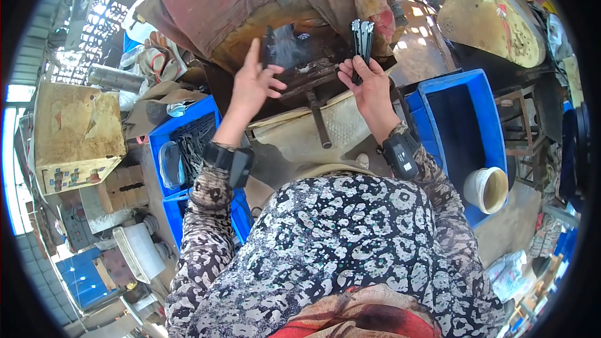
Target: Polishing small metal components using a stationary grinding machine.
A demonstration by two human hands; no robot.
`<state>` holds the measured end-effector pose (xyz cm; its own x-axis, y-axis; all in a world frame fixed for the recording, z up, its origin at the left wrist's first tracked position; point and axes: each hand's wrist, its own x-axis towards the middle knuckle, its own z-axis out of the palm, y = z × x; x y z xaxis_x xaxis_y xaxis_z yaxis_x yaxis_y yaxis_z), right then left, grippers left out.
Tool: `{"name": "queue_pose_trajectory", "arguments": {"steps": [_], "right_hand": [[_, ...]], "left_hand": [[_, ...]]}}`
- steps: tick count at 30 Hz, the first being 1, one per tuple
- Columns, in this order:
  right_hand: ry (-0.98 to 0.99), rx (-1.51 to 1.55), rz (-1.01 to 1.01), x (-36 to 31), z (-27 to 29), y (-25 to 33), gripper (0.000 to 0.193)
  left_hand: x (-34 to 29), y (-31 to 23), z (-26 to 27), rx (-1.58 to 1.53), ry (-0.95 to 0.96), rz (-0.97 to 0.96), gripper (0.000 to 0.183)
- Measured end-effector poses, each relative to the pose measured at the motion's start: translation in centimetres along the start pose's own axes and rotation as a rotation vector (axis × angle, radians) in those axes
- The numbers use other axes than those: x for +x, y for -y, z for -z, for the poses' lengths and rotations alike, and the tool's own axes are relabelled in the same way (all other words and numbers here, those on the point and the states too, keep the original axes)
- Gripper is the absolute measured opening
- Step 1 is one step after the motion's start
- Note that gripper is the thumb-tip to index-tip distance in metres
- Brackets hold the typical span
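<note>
My right hand [369,87] holds a small bundle of slim dark metal pieces [362,36] upright between thumb and fingers, their shiny ends up. My left hand [253,86] is open, fingers spread, with nothing in it, just left of the machine's opening. Between and beyond the hands is a grey, blurred wheel-like part [287,47] inside the machine, under a reddish-brown cloth cover [231,3]. A metal bar [318,119] sticks out toward me below the opening. Many dark metal pieces [195,141] lie in the blue bin at my left.
At the right is a blue bin [429,126] with a white bucket [487,191] at its near end. A stained yellowish board [491,19] stands far right. On the left are a worn yellow-brown cabinet [78,122] and a metal cylinder [113,77].
</note>
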<state>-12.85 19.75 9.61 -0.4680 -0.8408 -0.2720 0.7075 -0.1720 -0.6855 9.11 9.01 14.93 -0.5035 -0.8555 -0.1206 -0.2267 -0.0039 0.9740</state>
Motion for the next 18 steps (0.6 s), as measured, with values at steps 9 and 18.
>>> {"name": "queue_pose_trajectory", "arguments": {"steps": [9, 18], "right_hand": [[0.01, -0.095, 0.129, -1.7, 0.4, 2.0, 0.014], [0.004, -0.181, 0.175, -3.2, 0.6, 3.3, 0.015]], "left_hand": [[6.3, 8.5, 2.9, 0.2, -0.092, 0.05, 0.032], [8.4, 12.0, 2.4, 0.757, 0.028, -0.304, 0.03]]}}
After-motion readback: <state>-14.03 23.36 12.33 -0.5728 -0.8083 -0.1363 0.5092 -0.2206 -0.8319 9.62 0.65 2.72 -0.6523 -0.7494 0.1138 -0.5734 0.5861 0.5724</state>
